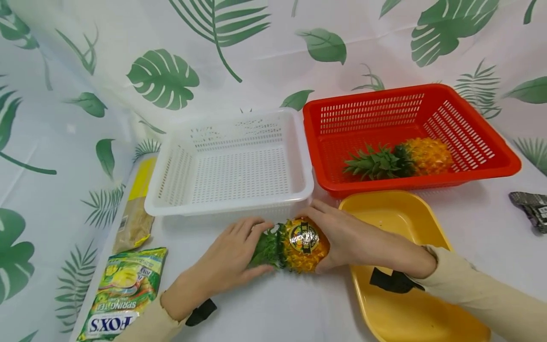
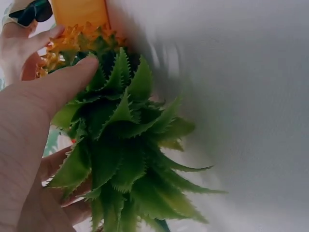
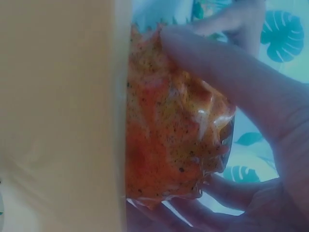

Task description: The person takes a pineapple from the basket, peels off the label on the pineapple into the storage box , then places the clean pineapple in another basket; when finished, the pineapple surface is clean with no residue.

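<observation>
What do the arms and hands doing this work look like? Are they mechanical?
No, they are a person's. The left hand and right hand are bare, with no gloves. Plain beige long sleeves end near the wrists. A black piece shows beside each wrist; what it is, I can't tell. No cables are visible.

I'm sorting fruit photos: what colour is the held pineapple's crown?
Green; the crown shows best in the left wrist view.
</observation>
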A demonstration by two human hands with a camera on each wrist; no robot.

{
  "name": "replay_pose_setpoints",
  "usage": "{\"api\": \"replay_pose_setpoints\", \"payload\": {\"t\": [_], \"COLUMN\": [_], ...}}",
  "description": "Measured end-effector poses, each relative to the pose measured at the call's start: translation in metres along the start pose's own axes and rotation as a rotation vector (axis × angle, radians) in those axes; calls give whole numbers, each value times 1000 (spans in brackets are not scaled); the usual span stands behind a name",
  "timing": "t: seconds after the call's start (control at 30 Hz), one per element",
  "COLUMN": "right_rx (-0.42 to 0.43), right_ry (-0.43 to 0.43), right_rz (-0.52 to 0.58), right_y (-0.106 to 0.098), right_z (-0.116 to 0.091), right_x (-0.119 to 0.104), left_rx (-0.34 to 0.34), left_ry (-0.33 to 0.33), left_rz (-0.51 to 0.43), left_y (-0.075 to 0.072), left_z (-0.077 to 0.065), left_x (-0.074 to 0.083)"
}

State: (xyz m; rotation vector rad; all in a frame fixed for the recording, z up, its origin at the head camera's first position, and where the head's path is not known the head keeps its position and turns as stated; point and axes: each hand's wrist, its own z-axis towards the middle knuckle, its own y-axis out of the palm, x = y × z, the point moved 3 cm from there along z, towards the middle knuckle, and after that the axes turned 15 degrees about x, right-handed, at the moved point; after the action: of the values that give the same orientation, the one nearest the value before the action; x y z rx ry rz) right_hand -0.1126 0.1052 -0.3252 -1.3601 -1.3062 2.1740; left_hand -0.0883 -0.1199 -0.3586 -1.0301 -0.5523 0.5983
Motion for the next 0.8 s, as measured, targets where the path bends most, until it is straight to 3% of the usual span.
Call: {"api": "replay_pose_setpoints", "payload": {"t": [0.27, 0.47, 0.8], "right_rx": [80, 81, 85], "right_ry": [-17, -4, -24], "right_rz": [1, -21, -163], "right_y": [-1, -3, -44], "right_z": [2, -1, -9], "right_x": [3, 3, -12], "left_rx": [59, 88, 112], "left_ry": [-19, -29, -89], "left_rz": [51, 56, 4], "left_y": [4, 7, 9], "left_z": [5, 5, 4], "left_x": [-8, -12, -11]}}
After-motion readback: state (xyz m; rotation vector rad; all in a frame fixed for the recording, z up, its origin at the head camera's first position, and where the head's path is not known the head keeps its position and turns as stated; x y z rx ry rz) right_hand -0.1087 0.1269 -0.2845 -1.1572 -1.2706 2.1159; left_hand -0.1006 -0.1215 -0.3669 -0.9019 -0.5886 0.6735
